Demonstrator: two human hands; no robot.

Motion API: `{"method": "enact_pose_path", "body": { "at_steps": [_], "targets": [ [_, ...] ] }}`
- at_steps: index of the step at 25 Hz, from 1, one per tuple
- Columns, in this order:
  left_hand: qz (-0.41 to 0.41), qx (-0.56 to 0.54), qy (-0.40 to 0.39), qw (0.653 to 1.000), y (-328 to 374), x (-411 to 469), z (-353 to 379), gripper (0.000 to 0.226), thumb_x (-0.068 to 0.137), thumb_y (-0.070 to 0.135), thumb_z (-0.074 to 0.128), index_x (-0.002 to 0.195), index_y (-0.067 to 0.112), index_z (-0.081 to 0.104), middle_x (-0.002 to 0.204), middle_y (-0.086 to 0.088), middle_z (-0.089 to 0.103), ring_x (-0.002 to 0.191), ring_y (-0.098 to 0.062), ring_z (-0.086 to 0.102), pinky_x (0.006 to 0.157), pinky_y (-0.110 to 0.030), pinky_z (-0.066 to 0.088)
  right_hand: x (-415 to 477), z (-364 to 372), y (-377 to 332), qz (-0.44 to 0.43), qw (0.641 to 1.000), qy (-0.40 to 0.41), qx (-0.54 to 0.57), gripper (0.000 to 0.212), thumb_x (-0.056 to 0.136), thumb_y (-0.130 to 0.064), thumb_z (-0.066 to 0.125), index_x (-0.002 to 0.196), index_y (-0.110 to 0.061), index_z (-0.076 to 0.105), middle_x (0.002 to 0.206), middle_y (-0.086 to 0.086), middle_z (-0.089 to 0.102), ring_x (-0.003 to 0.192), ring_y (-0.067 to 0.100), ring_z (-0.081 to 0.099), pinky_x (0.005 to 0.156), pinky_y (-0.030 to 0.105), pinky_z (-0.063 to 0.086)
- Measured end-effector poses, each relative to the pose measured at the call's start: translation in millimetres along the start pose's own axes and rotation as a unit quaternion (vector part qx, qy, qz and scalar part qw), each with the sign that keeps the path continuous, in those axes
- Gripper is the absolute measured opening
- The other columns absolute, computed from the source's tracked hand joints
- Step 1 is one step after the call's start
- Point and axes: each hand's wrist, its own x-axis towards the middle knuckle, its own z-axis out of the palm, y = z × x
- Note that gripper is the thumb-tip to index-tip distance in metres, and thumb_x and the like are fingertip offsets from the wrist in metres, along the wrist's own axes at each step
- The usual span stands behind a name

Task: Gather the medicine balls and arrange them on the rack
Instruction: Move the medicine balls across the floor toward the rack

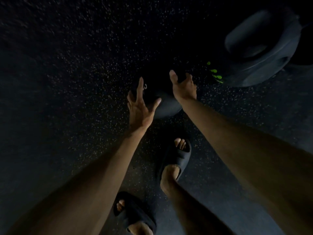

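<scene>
Nearest, sandals (176, 158) stand on the speckled floor (67, 82). Beyond them the left hand (140, 106) and right hand (183, 87) flank the dark medicine ball (166, 108) lying on the floor, each grip wide and holding nothing. The ball is probably heavy and smooth, so cup it low on both sides. A tyre-like shape (260, 48) crowds the far right, and more floor shows to the left.

cam: head-worn wide-angle | facing: steeply down onto speckled floor (76, 56) | range: near | shared: single view
</scene>
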Motion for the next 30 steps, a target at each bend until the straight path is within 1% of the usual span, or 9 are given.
{"method": "enact_pose_path", "body": {
  "at_steps": [2,5,9,12,14,17,24,27,30],
  "targets": [
    [-0.027,0.019,0.031,0.999,22.1,23.6,2.1,0.085,0.087,0.061,0.062,0.157,0.042,0.017,0.144,-0.020,0.036,0.122,-0.041,0.046,0.103,-0.053,0.045,-13.1,-3.8,4.7,-0.091,0.995,0.046,-0.018,0.074,0.097,-0.061,0.045,0.155,-0.021,0.024,0.152,0.019,0.033,0.136,0.040,0.038,0.100,0.046,0.043],
    [-0.083,0.088,0.066,0.990,58.5,57.8,7.1,0.080,0.086,0.070,0.055,0.155,0.045,0.023,0.144,-0.018,0.039,0.122,-0.042,0.045,0.099,-0.052,0.043,-36.8,-2.7,28.4,-0.262,0.960,0.033,-0.095,0.074,0.100,-0.044,0.053,0.159,-0.030,0.012,0.165,0.015,0.006,0.151,0.037,0.014,0.109,0.046,0.039],
    [-0.114,0.082,0.113,0.984,106.6,91.3,19.1,0.077,0.086,0.067,0.058,0.149,0.027,0.036,0.147,-0.015,0.038,0.127,-0.041,0.044,0.101,-0.053,0.044,-7.3,-18.3,10.6,-0.207,0.975,0.028,-0.070,0.073,0.102,-0.039,0.051,0.160,-0.037,0.006,0.167,0.012,0.003,0.152,0.035,0.010,0.109,0.047,0.041],
    [0.037,-0.009,0.131,0.991,110.2,80.8,15.2,0.064,0.095,0.042,0.062,0.144,0.007,0.042,0.141,-0.019,0.040,0.124,-0.034,0.049,0.103,-0.046,0.047,23.5,-37.9,-20.7,-0.121,0.987,0.027,-0.100,0.076,0.101,-0.045,0.051,0.159,-0.037,0.003,0.161,0.020,0.015,0.144,0.038,0.026,0.104,0.046,0.041],
    [0.082,0.011,0.111,0.990,100.8,66.7,12.5,0.058,0.096,0.032,0.062,0.146,0.009,0.043,0.143,-0.019,0.037,0.127,-0.031,0.044,0.109,-0.041,0.042,39.8,-52.3,-40.5,-0.051,0.995,0.011,-0.080,0.077,0.099,-0.048,0.053,0.160,-0.031,0.009,0.158,0.024,0.021,0.141,0.041,0.031,0.105,0.047,0.039],
    [0.013,0.052,0.086,0.995,107.4,78.1,14.8,0.060,0.098,0.029,0.060,0.153,0.025,0.038,0.147,-0.016,0.037,0.129,-0.032,0.043,0.112,-0.037,0.035,48.1,-60.5,-47.8,-0.020,0.999,0.034,-0.021,0.068,0.096,-0.052,0.056,0.150,-0.018,0.032,0.149,0.020,0.040,0.134,0.037,0.041,0.100,0.042,0.041],
    [0.001,0.009,-0.039,0.999,131.0,122.2,-8.9,0.071,0.101,0.015,0.054,0.159,0.026,0.016,0.167,-0.008,0.007,0.154,-0.029,0.010,0.125,-0.038,0.016,23.7,-69.5,-41.0,-0.120,0.991,0.022,-0.060,0.053,0.100,-0.030,0.050,0.150,-0.016,0.039,0.144,0.016,0.051,0.132,0.032,0.048,0.105,0.038,0.042],
    [0.013,0.006,-0.009,1.000,108.3,79.7,-34.1,0.061,0.100,0.013,0.053,0.156,0.018,0.029,0.162,-0.008,0.026,0.150,-0.022,0.026,0.122,-0.031,0.023,-17.8,-61.6,-45.4,-0.199,0.969,0.006,-0.148,0.036,0.100,-0.024,0.046,0.135,-0.017,0.052,0.129,0.015,0.060,0.113,0.030,0.059,0.087,0.039,0.051],
    [-0.006,-0.005,0.034,0.999,73.2,-4.3,-72.1,0.041,0.099,0.014,0.054,0.140,0.014,0.052,0.141,-0.012,0.055,0.123,-0.025,0.058,0.101,-0.033,0.050,-89.6,-43.5,-48.1,-0.275,0.925,-0.032,-0.259,0.032,0.100,-0.025,0.045,0.128,-0.016,0.057,0.125,0.011,0.061,0.110,0.029,0.061,0.078,0.034,0.047]
  ]
}}
